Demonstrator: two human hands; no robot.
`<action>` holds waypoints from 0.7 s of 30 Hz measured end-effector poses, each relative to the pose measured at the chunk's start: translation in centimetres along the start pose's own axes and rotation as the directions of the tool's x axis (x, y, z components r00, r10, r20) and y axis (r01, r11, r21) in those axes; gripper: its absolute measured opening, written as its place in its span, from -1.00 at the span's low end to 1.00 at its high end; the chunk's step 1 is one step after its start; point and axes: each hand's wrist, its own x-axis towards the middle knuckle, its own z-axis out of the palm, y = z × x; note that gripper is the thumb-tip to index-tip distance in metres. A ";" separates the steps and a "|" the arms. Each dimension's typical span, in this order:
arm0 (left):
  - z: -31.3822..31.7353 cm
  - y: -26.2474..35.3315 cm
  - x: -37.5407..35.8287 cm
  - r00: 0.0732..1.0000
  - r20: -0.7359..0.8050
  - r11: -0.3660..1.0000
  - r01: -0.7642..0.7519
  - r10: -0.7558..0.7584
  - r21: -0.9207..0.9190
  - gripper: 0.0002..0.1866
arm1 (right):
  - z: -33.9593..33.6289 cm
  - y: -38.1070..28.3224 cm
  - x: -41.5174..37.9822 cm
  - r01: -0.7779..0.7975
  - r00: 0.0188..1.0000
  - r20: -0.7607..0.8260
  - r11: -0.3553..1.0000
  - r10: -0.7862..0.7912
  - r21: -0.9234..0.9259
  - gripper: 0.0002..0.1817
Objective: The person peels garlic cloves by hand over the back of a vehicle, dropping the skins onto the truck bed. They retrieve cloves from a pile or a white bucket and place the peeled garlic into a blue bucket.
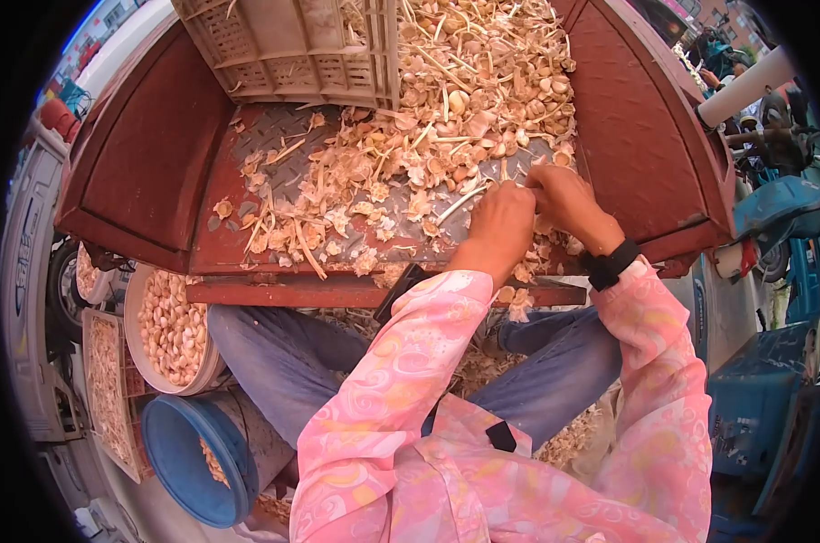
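Left hand (503,223) and right hand (570,204) are curling close together over red metal cart bed (643,136); cannot tell what they are pinching. Pale garlic stalk (459,206) is jutting beside left hand, nearer one, long axis slanting leftward. Garlic skins (374,191) are spreading beyond.

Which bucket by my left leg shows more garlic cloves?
The white bucket, upper in the picture: cloves cover its opening, while the blue bucket below shows only a small patch of contents.

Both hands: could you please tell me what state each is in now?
Left hand: fingers curled; grip cannot be told.
Right hand: fingers bent; grip hidden.
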 end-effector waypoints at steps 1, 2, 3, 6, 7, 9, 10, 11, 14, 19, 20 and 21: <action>0.8 -0.3 0.5 0.999 0.037 0.999 -0.008 0.007 0.048 -0.84 | 0.2 0.4 -0.3 -0.008 0.997 -0.076 0.995 0.015 0.098 -0.89; 1.7 -0.6 1.1 0.997 0.076 0.995 -0.020 0.012 0.094 -0.83 | 0.2 0.9 -0.6 -0.052 0.994 -0.083 0.988 0.065 0.146 -0.89; 1.6 -0.4 1.6 0.993 0.111 0.989 0.015 -0.031 0.145 -0.85 | 0.0 0.9 -1.0 -0.099 0.989 -0.084 0.976 0.117 0.195 -0.89; 0.5 -0.1 2.5 0.950 0.286 0.989 0.096 -0.124 0.108 -0.86 | -0.8 0.9 -2.0 -0.212 0.965 -0.060 0.892 0.256 0.398 -0.86; -0.1 0.3 2.6 0.940 0.316 0.986 0.088 -0.129 0.140 -0.86 | -0.9 0.9 -2.1 -0.236 0.956 -0.044 0.850 0.290 0.472 -0.86; 0.3 0.2 2.6 0.940 0.321 0.981 0.061 -0.119 0.185 -0.88 | -0.6 1.4 -2.3 -0.174 0.963 -0.095 0.847 0.254 0.502 -0.85; 0.4 0.0 2.5 0.940 0.323 0.977 0.046 -0.113 0.208 -0.89 | -0.6 1.5 -2.4 -0.141 0.964 -0.121 0.845 0.235 0.516 -0.85; 0.6 -0.1 2.3 0.954 0.278 0.982 0.061 -0.110 0.179 -0.89 | -0.7 1.4 -2.5 -0.135 0.962 -0.135 0.843 0.238 0.521 -0.84; 0.1 -1.1 1.5 0.983 0.147 0.993 0.114 -0.109 -0.026 -0.86 | -1.4 0.4 -2.9 -0.117 0.955 -0.174 0.842 0.242 0.527 -0.84; -2.4 -1.4 0.7 0.935 0.238 0.600 0.352 -0.263 -0.719 -0.85 | -1.8 -2.0 -3.3 0.037 0.957 -0.264 0.847 0.124 0.531 -0.89; -2.7 -1.2 0.5 0.919 0.282 0.431 0.380 -0.275 -0.818 -0.85 | -1.9 -2.6 -3.2 0.072 0.952 -0.291 0.854 0.096 0.516 -0.90; -3.0 -1.4 0.3 0.908 0.322 0.369 0.405 -0.266 -0.836 -0.86 | -1.9 -3.2 -3.1 0.104 0.946 -0.315 0.860 0.069 0.500 -0.92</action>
